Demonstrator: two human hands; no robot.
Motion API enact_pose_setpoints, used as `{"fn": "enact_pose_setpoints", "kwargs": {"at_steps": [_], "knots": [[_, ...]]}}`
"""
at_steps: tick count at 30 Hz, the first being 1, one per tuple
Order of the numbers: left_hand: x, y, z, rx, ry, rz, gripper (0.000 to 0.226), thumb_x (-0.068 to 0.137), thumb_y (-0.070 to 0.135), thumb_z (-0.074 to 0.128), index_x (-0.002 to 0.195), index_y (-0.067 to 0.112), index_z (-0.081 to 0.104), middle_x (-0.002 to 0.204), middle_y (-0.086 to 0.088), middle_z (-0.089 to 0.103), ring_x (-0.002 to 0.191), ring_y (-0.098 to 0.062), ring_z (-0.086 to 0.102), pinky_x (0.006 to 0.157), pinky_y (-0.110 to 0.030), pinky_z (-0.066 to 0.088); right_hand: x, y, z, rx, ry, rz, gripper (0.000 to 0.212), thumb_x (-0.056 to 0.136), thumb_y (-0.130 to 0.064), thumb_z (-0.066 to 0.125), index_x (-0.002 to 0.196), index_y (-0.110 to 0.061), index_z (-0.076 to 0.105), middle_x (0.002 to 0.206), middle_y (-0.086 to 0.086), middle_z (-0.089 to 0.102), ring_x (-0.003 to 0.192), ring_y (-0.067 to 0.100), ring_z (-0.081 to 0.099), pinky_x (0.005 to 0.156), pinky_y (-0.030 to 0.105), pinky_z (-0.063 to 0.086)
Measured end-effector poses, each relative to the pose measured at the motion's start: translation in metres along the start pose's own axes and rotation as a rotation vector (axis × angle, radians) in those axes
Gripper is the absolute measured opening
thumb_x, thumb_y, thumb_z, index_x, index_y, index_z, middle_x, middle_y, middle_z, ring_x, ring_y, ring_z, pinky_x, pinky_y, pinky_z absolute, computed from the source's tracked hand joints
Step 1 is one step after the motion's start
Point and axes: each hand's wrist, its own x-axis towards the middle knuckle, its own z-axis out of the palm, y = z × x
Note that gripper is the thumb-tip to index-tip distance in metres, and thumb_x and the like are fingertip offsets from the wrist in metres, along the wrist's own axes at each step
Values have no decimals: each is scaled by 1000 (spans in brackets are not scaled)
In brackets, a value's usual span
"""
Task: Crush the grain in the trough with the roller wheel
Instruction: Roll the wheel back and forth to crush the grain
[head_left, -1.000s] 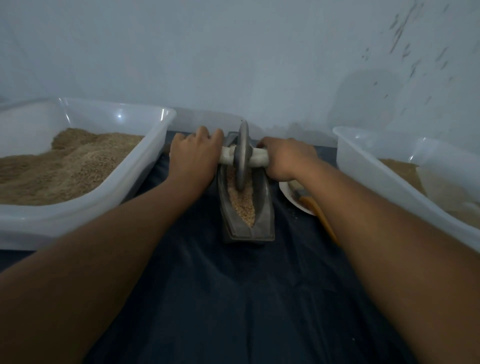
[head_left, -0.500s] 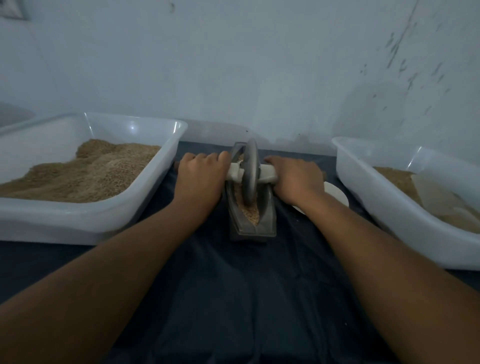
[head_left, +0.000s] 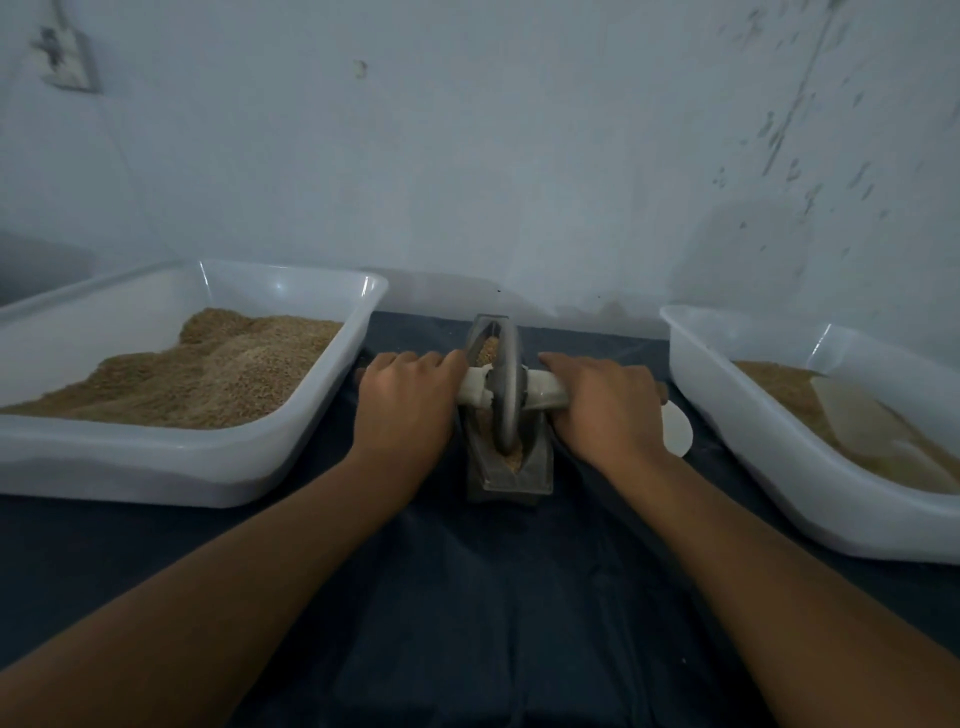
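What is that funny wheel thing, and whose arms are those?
The arms belong to the person wearing the camera on their head, so you see what they see, looking down at a dark cloth on the table. In the middle sits a narrow metal trough with grain in it. A roller wheel stands upright in the trough on a pale handle that runs through its middle. The left hand holds one end in a curled grip, and the right hand holds the other. Rolling the wheel crushes the grain. On each side is a white tub: the left tub holds a big heap of grain, and the right tub holds some too. A small white dish peeks out by the right hand.
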Motion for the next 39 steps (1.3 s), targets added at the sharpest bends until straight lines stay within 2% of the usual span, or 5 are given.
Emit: {"fn": "enact_pose_setpoints", "kwargs": {"at_steps": [5, 18, 22, 34, 39], "knots": [[-13, -6, 3, 21, 9, 13, 28, 74, 13, 71, 96, 21, 55, 79, 1, 63, 69, -22, 61, 64, -32, 38, 3, -4, 1, -4, 49, -15, 30, 85, -27, 70, 113, -33, 70, 100, -7, 73, 90, 23, 65, 79, 37, 34], [28, -10, 23, 35, -66, 42, 33, 79, 19, 70, 107, 24, 54, 97, 3, 66, 86, -22, 64, 68, -31, 37, 38, 14, 31, -6, -198, 40, 44, 92, -36, 61, 135, -41, 54, 118, -3, 70, 105, 27, 66, 76, 39, 38], [41, -14, 31, 19, -145, 17, 43, 78, 17, 71, 116, 23, 52, 100, 0, 66, 86, -26, 66, 64, -32, 37, 55, 13, 34, -28, -267, 37, 36, 89, -36, 63, 124, -41, 58, 114, -4, 70, 105, 27, 64, 76, 39, 38], [73, -23, 53, -9, -219, -19, 55, 81, 19, 73, 130, 26, 51, 108, -5, 68, 96, -30, 67, 67, -34, 40, 92, 21, 38, -20, -475, 33, 62, 86, -33, 68, 142, -47, 45, 129, -2, 63, 116, 29, 59, 75, 37, 42], [76, -17, 58, 38, -134, -30, 38, 86, 18, 68, 122, 22, 56, 101, -5, 67, 89, -29, 67, 67, -33, 35, 100, 22, 40, -9, -503, 60, 63, 85, -29, 68, 140, -47, 46, 126, -3, 64, 112, 28, 60, 70, 37, 40]]}}
